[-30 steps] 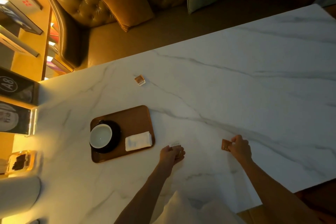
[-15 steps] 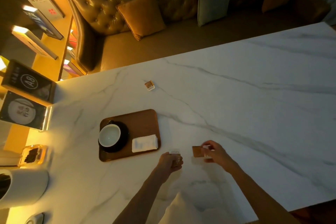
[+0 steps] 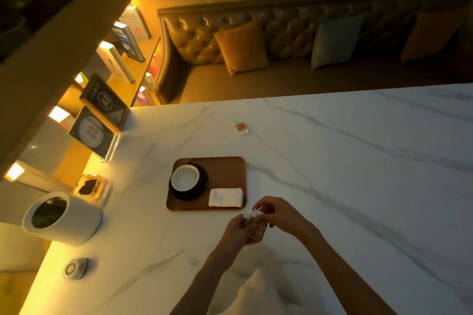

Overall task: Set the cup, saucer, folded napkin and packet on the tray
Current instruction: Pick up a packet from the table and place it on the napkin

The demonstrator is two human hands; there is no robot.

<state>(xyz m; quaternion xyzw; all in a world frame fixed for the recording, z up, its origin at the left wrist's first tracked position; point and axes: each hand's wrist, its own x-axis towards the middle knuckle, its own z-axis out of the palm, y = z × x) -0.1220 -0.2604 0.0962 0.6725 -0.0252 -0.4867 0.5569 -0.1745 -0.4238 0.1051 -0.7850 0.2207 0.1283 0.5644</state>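
A brown wooden tray [image 3: 225,169] lies on the white marble table. On its left part a white-lined cup [image 3: 184,178] stands on a black saucer [image 3: 202,186]. A folded white napkin [image 3: 225,197] lies at the tray's front right corner. Just off that corner my left hand [image 3: 238,231] and my right hand [image 3: 277,212] meet above the table. Both pinch small brown packets [image 3: 258,233] held together between the fingers; how many is unclear. Another small packet [image 3: 241,128] lies alone on the table beyond the tray.
A white cylindrical container [image 3: 61,217] lies at the table's left edge, with a small glass dish [image 3: 89,188] behind it and a round grey gadget [image 3: 75,268] in front. Framed signs and lit shelves stand at left. A tufted sofa with cushions runs behind the table.
My right hand brought its packet left until it met my left hand and its packet. The camera view tilted up and shifted, so the tray appears further right.
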